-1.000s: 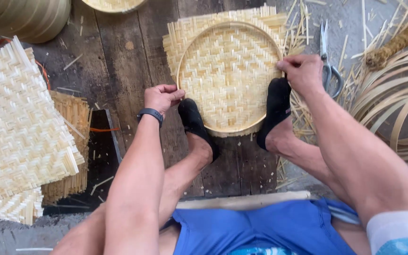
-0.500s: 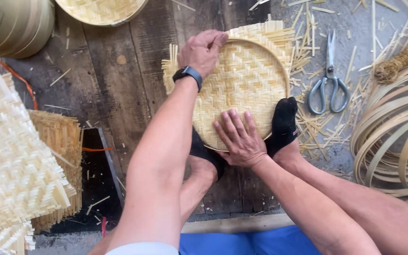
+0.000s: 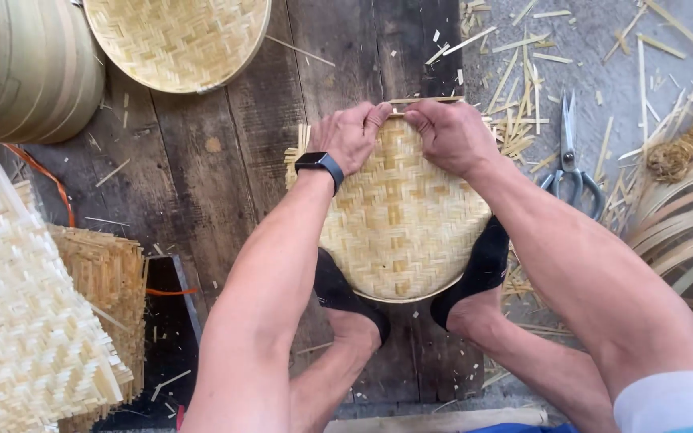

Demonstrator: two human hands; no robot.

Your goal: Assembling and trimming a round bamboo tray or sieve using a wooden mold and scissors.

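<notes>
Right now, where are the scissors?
In the head view, the scissors lie on the floor at upper right, between the right hand and the rope coil.

Woven tray (image 3: pixel 399 216) is looking like pale split bamboo, matt, ribbed weave. Floor planks (image 3: pixel 226 152) are showing dark, weathered, rough wood. Scissors (image 3: pixel 569 152) are reading as dull grey metal. Socks (image 3: pixel 484 269) are looking like black matt cloth. Rope coil (image 3: pixel 687 148) is showing coarse, fuzzy fibre.

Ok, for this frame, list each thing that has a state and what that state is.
Left hand: gripping the far rim of the woven tray.
Right hand: gripping the same rim.
Woven tray: flat on the boards, near edge pinned by both feet.
Scissors: lying shut, untouched.
Second tray: lying hollow side up.
Woven mats: stacked.
</notes>
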